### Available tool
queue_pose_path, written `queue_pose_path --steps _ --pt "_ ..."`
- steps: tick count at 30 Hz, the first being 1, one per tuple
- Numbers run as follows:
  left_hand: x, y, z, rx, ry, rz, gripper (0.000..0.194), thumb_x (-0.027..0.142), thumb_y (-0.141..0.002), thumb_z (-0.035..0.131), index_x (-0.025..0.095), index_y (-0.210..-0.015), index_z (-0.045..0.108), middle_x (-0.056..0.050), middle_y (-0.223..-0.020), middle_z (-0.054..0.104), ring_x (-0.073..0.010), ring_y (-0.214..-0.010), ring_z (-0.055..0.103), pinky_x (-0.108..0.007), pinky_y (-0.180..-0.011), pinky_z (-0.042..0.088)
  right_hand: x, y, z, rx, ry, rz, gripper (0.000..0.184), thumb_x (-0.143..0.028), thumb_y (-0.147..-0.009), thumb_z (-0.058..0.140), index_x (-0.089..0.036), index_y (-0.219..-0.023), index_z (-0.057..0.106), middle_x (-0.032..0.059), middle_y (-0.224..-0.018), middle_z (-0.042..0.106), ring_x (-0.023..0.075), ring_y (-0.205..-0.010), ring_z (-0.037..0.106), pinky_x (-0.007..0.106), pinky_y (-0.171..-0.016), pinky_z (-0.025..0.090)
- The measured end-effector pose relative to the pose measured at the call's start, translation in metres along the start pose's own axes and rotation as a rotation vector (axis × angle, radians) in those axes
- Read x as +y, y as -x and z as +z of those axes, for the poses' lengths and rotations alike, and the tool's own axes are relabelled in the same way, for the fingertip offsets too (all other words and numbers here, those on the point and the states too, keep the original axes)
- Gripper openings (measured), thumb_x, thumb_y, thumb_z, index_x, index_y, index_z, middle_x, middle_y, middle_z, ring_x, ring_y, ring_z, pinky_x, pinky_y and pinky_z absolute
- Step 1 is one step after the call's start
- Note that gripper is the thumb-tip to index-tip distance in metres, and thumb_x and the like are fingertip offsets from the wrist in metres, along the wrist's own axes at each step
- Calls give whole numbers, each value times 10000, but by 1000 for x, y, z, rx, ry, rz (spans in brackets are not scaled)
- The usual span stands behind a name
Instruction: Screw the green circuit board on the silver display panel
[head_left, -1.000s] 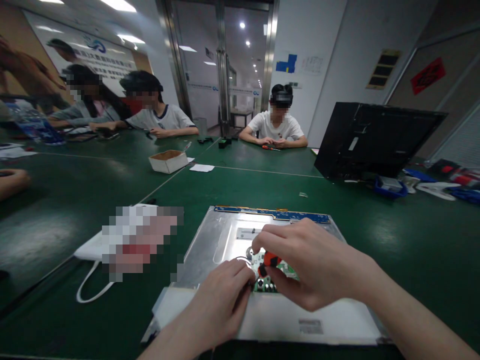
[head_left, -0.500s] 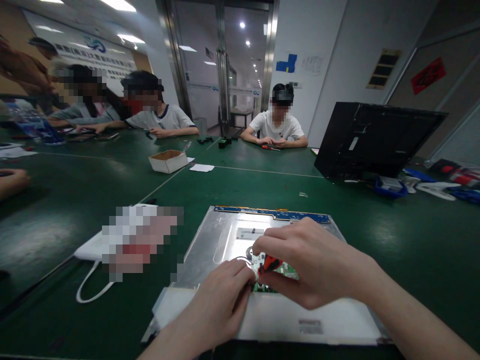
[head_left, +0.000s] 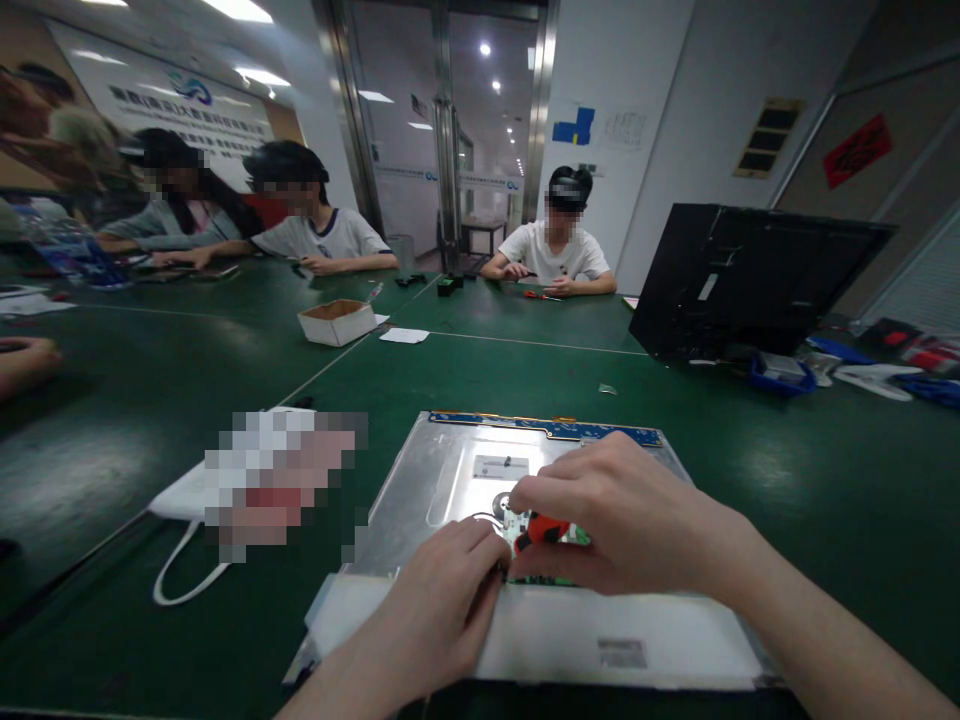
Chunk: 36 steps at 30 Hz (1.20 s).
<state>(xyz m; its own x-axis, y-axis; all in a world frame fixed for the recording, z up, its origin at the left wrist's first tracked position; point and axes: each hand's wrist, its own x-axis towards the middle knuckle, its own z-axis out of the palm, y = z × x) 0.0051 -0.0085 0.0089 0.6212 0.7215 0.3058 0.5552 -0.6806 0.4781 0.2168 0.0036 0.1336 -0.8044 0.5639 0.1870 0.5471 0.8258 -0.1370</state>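
Note:
A flat silver display panel [head_left: 409,490] lies in front of me, with a narrow blue circuit strip [head_left: 495,424] along its far edge and a whitish sheet [head_left: 555,635] on its near side. At its middle is a green circuit board [head_left: 555,580], largely covered by my hands. My right hand [head_left: 637,525] is closed around the red-and-black handle of a screwdriver [head_left: 547,528] over this board; the tip is hidden. My left hand [head_left: 450,595] rests on the panel at the board's left edge, fingertips pressed together; what they pinch is hidden.
A white strapped item [head_left: 180,490], partly pixelated, lies to the left. Farther off are an open small box [head_left: 337,323], a paper slip [head_left: 405,335] and a large black monitor [head_left: 757,280] at the right. Several people sit around the green table [head_left: 525,370].
My right hand has turned slightly with the screwdriver handle, its fingers shifting a little. My left hand stays put. Across the table, a person's hands have moved apart.

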Motion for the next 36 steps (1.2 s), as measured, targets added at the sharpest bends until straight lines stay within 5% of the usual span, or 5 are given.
queue_pose_path --steps 9,14,26,36 --pt "1 -1 -1 -9 3 2 212 100 -886 434 211 -991 582 -77 -1001 664 -236 -900 625 -365 -795 520 -3 3 0 34 -7 -14 70 -232 -838 593 -189 -880 557 1 -787 631 119 -593 444 281 -515 230" --pt "2 -1 -1 -23 14 0 197 112 -905 432 213 -982 582 -73 -995 666 -238 -894 626 -370 -782 517 -4 3 0 24 14 0 20 -202 -883 559 -190 -892 574 -1 -806 647 118 -618 478 287 -540 258" --pt "-1 1 0 8 55 32 263 86 -889 432 221 -1047 593 -72 -1023 669 -232 -937 641 -372 -822 531 -5 -1 5 33 130 69 331 -441 -1002 525 -194 -792 592 -5 -616 650 126 -527 523 295 -522 193" --pt "0 -1 0 -6 27 9 229 96 -883 433 215 -990 598 -75 -1029 667 -246 -924 627 -390 -808 527 -9 -2 0 -8 40 71 86 -244 -933 563 -182 -984 595 29 -854 722 139 -658 573 285 -554 245"
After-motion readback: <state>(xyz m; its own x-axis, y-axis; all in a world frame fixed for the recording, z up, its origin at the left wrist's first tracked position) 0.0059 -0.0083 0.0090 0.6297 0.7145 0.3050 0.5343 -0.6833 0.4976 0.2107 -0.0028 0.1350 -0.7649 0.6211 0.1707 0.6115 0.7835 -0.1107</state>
